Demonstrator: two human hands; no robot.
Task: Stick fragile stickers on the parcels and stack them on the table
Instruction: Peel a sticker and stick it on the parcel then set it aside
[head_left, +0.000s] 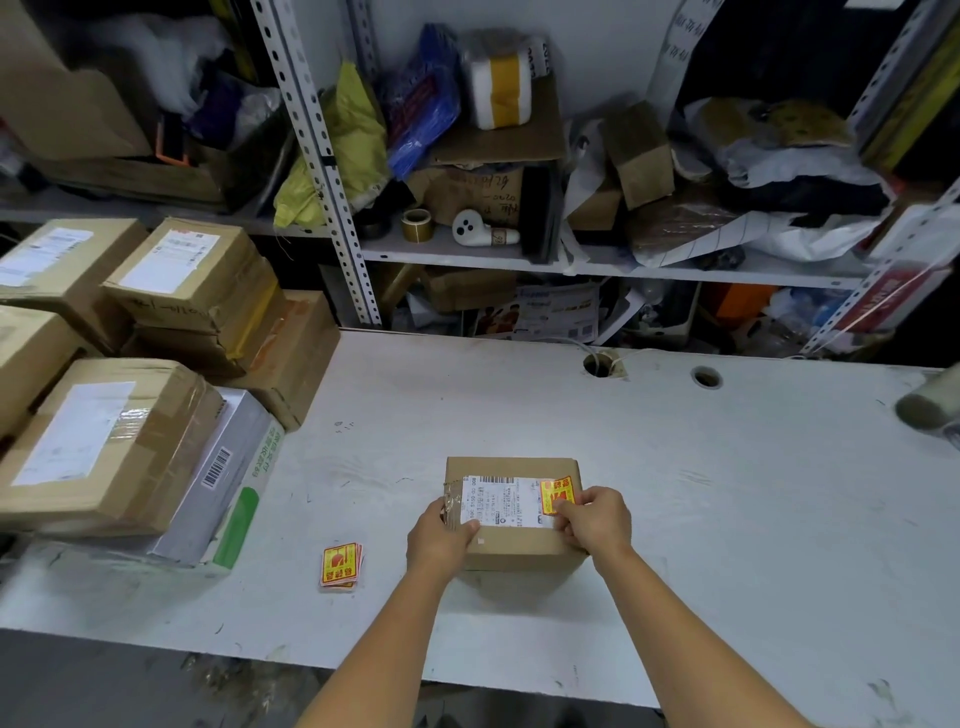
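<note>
A: Small brown parcel (511, 551)?
B: Lower middle of the frame, flat on the white desk (701, 493).
A: Left hand (441, 540)?
B: Gripping the parcel's left end, fingers curled round it.
A: Right hand (595, 522)?
B: Fingers bent, pinching the red and yellow sticker (556, 491) at the right end of the white label (504, 501).
A: More stickers (341, 565)?
B: Little stack just left of the parcel. Big boxes (104, 441) piled at the left edge.
</note>
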